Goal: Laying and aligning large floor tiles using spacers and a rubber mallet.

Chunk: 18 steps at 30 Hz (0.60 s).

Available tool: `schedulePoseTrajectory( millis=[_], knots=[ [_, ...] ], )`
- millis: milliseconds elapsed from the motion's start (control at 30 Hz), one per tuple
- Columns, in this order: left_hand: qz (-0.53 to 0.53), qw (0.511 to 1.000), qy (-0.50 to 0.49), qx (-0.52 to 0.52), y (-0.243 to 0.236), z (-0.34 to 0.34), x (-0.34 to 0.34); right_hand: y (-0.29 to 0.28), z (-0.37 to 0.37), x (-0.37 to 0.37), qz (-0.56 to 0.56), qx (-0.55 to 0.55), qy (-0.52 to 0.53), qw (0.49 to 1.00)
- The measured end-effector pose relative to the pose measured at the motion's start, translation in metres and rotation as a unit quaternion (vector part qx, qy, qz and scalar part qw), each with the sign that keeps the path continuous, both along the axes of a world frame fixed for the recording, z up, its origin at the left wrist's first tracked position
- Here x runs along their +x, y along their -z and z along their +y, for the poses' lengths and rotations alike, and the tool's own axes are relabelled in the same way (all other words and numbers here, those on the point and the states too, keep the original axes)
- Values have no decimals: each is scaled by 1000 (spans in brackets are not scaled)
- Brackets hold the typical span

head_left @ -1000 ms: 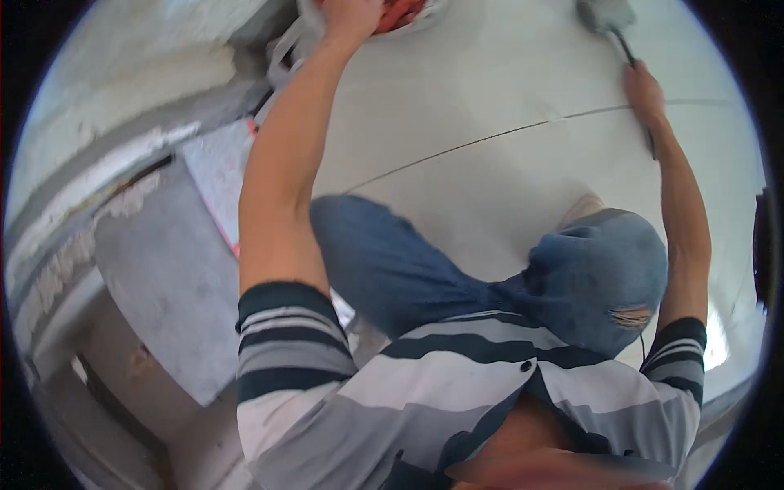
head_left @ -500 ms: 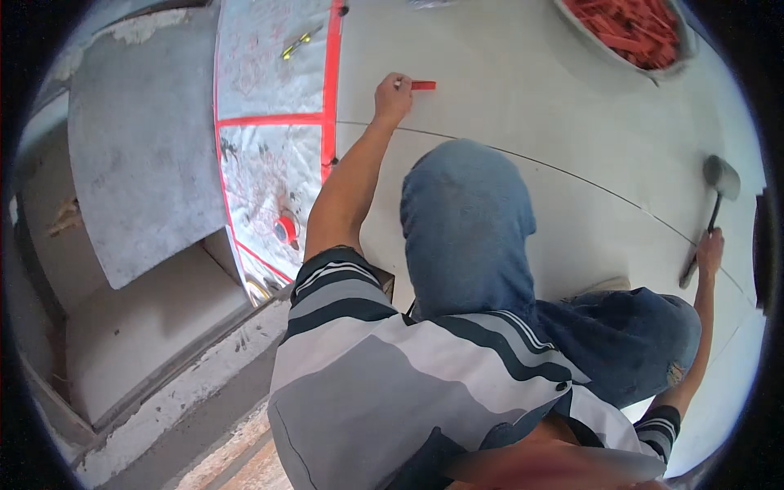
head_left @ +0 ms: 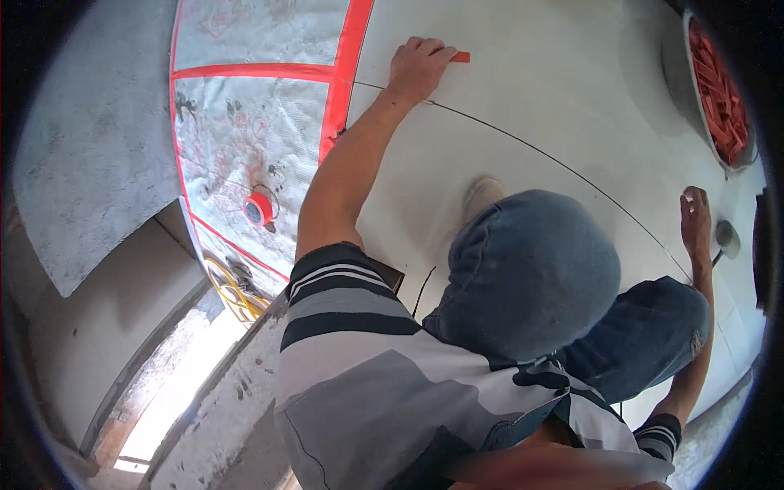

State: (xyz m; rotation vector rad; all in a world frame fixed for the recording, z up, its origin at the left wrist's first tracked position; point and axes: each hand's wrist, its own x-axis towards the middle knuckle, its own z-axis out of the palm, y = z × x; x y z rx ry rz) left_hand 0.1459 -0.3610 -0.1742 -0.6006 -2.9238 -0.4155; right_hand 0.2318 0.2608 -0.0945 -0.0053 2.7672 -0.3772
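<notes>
Striped shirt [head_left: 367, 392], short banded sleeves [head_left: 347, 290]; blue jeans [head_left: 539, 269].

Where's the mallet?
Head view, far right: the mallet is just right of the right hand, below the bucket of red pieces, its handle partly hidden by the forearm.

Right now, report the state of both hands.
Left hand: closed on a red plastic wedge.
Right hand: loosely open, nothing visible in it, beside the mallet.

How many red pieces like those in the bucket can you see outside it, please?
1: a red piece at the fingers of the left hand, by the pale floor. Others may be hidden beneath that hand.
</notes>
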Motion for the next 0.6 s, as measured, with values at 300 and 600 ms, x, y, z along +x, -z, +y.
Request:
schedulePoseTrajectory(
  millis=[300, 600],
  knots=[
    [52, 984, 37, -166, 1, -198, -30, 9, 1, 15, -78, -4, -27, 997],
    [49, 962, 146, -225, -22, -182, -40, 11, -6, 13, -79, 35, 5, 996]
  ],
)
